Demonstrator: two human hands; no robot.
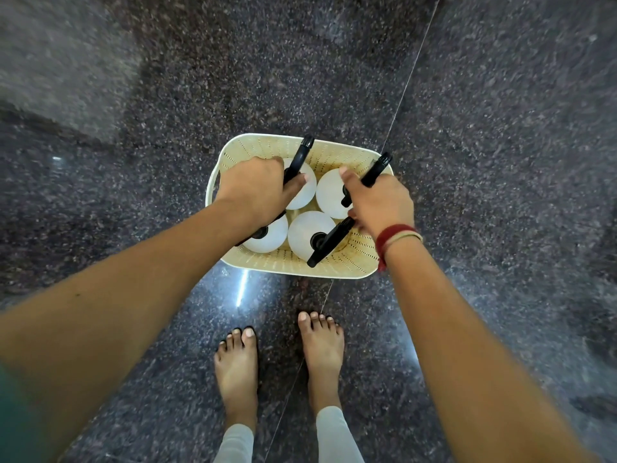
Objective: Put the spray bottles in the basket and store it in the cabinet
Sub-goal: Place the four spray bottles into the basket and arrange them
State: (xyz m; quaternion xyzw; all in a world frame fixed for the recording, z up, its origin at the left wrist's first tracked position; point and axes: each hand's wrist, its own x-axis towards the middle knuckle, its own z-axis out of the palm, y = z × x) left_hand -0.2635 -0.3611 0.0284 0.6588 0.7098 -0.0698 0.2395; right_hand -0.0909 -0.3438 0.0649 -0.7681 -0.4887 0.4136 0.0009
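A cream perforated basket (293, 262) sits on the dark speckled floor right in front of my bare feet. Several white spray bottles with black trigger heads stand upright inside it. My left hand (257, 188) is closed around the black head of the far-left bottle (305, 187). My right hand (380, 202) grips the black head of the far-right bottle (330, 195). The near-right bottle (309, 232) stands free with its nozzle pointing over the near rim. The near-left bottle (270, 235) is partly hidden under my left forearm.
Polished dark granite floor (500, 128) surrounds the basket, with a thin seam line (407, 81) running diagonally past it. My bare feet (320, 345) stand just behind the basket. A red thread band (395, 233) is on my right wrist. No cabinet is in view.
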